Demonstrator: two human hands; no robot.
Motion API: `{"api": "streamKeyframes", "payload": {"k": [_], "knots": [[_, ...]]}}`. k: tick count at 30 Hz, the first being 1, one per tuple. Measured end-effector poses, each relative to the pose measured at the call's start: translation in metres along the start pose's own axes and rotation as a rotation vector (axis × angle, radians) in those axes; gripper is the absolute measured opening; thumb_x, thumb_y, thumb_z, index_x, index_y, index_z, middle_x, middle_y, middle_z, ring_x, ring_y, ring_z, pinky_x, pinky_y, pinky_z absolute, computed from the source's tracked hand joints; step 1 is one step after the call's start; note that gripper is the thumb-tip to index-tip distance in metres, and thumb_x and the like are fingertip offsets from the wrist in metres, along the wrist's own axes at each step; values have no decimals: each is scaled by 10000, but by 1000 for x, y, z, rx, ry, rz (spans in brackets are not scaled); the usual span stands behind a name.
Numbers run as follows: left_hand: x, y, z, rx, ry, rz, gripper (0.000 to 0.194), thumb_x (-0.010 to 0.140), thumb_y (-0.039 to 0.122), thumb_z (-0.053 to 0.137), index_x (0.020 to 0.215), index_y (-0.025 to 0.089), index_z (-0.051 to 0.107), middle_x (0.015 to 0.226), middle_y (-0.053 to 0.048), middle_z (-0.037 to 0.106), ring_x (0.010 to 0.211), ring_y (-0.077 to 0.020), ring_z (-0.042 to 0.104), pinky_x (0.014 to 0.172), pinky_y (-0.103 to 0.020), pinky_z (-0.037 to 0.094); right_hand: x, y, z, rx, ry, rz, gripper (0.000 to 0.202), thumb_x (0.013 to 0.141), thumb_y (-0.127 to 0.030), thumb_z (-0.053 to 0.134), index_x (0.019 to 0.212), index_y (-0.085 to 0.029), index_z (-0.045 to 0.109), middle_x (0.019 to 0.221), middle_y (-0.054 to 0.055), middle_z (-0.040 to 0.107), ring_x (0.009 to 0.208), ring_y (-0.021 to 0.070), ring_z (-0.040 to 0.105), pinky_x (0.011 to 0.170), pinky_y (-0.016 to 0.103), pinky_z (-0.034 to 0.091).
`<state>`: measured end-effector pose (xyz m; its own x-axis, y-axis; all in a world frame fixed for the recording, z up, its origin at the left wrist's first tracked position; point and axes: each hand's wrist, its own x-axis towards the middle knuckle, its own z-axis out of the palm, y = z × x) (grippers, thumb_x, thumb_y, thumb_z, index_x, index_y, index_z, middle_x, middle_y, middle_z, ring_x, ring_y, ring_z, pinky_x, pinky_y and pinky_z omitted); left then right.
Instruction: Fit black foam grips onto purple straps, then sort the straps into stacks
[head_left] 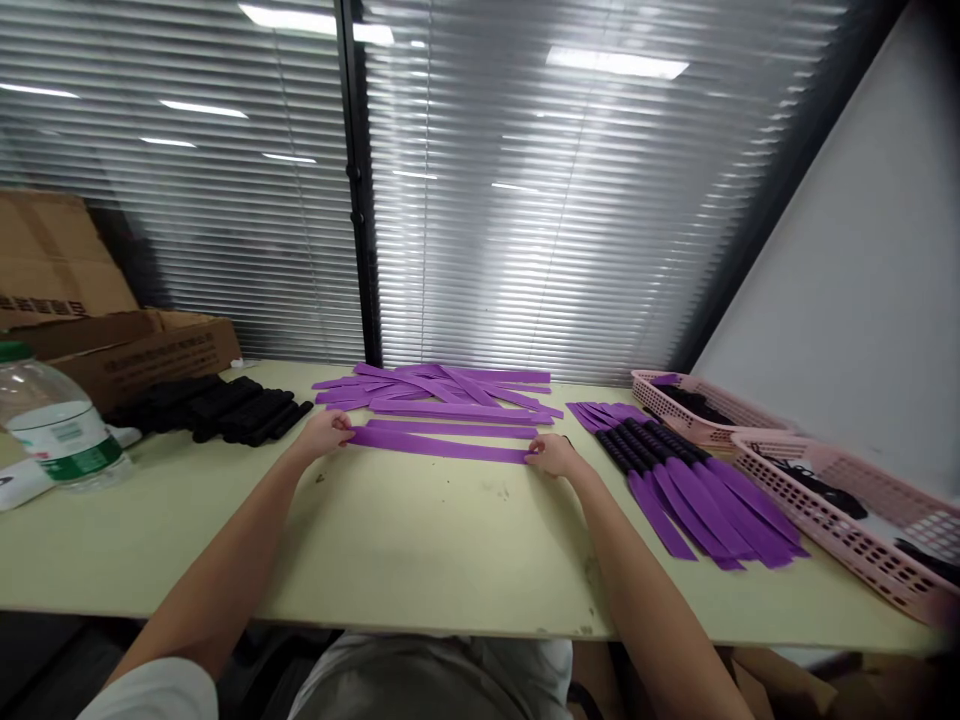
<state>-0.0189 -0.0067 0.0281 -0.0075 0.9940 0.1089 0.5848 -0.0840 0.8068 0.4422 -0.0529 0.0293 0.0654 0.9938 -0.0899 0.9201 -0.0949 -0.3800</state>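
Observation:
A flat purple strip is stretched crosswise between my two hands, low over the table. My left hand pinches its left end and my right hand pinches its right end. Just beyond it lies another purple strip. Farther back is a loose pile of purple strips, crossing one another. Right of my right hand lies a row of purple strips with black sleeves around their middles, ends fanned toward me.
Black rolled pieces are stacked at the left, by an open cardboard box and a plastic bottle. Two pink baskets, one nearer and one farther, hold black items at the right. Window blinds rise behind the table.

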Motion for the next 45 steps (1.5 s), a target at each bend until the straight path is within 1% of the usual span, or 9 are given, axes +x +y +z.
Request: {"api": "streamKeyframes", "payload": {"k": [3, 9, 17, 23, 34, 37, 40, 43, 45], "knots": [[-1, 0, 1, -41, -5, -12, 323, 506, 414, 709, 650, 204, 508, 509, 19, 579, 522, -186, 596, 483, -256, 404, -3, 1, -3, 59, -43, -5, 262, 781, -304, 679, 989, -144, 666, 1146, 115, 641, 445, 69, 572, 445, 205, 458], [0, -5, -1, -193, -28, -15, 428, 435, 446, 785, 657, 191, 522, 536, 17, 597, 543, -182, 611, 507, -266, 439, -6, 0, -7, 93, -59, -14, 308, 743, -275, 716, 996, -121, 633, 1144, 136, 637, 376, 49, 519, 398, 204, 433], [0, -6, -4, -313, -22, -8, 496, 420, 450, 845, 696, 173, 541, 587, 6, 627, 602, -163, 635, 565, -262, 484, -4, 4, -6, 112, -80, -13, 263, 702, -312, 756, 856, -127, 649, 814, 69, 696, 398, 77, 524, 403, 190, 420], [0, -8, -7, -367, -32, -44, 540, 406, 462, 869, 756, 162, 588, 652, -14, 657, 655, -181, 668, 609, -279, 520, 2, 10, -1, 142, -61, -17, 352, 708, -300, 740, 986, -115, 629, 1073, 132, 664, 402, 52, 506, 393, 201, 423], [0, -6, -9, -381, -12, -45, 559, 434, 505, 843, 814, 142, 654, 680, -31, 665, 655, -169, 646, 635, -282, 503, 3, 15, 0, 176, -115, -70, 278, 665, -298, 762, 855, -140, 635, 718, 18, 672, 397, 72, 476, 401, 198, 378], [1, -6, -11, -375, -9, -40, 548, 458, 509, 834, 828, 146, 657, 678, -27, 658, 651, -156, 630, 628, -267, 485, 2, 13, -1, 177, -86, -82, 283, 653, -268, 756, 881, -146, 642, 690, 0, 661, 434, 88, 494, 415, 200, 369], [0, -3, -12, -358, 9, -50, 550, 485, 520, 823, 859, 151, 659, 667, -15, 638, 623, -134, 602, 589, -240, 452, 0, 14, -7, 164, -12, -102, 251, 632, -242, 757, 852, -159, 669, 740, 3, 679, 596, 124, 584, 514, 195, 411], [-3, 4, -7, -355, 20, -43, 545, 510, 529, 807, 878, 160, 649, 645, 6, 598, 592, -117, 567, 555, -221, 416, -1, 19, -18, 132, 109, -82, 184, 687, -331, 716, 774, -171, 685, 754, 7, 679, 752, 159, 616, 629, 206, 423], [-5, 10, 0, -372, -13, -23, 520, 537, 527, 794, 868, 159, 636, 631, 17, 567, 570, -107, 536, 535, -214, 390, -1, 26, -26, 103, 189, -20, 255, 739, -424, 654, 753, -171, 688, 732, 20, 671, 778, 184, 619, 656, 232, 418]]}}
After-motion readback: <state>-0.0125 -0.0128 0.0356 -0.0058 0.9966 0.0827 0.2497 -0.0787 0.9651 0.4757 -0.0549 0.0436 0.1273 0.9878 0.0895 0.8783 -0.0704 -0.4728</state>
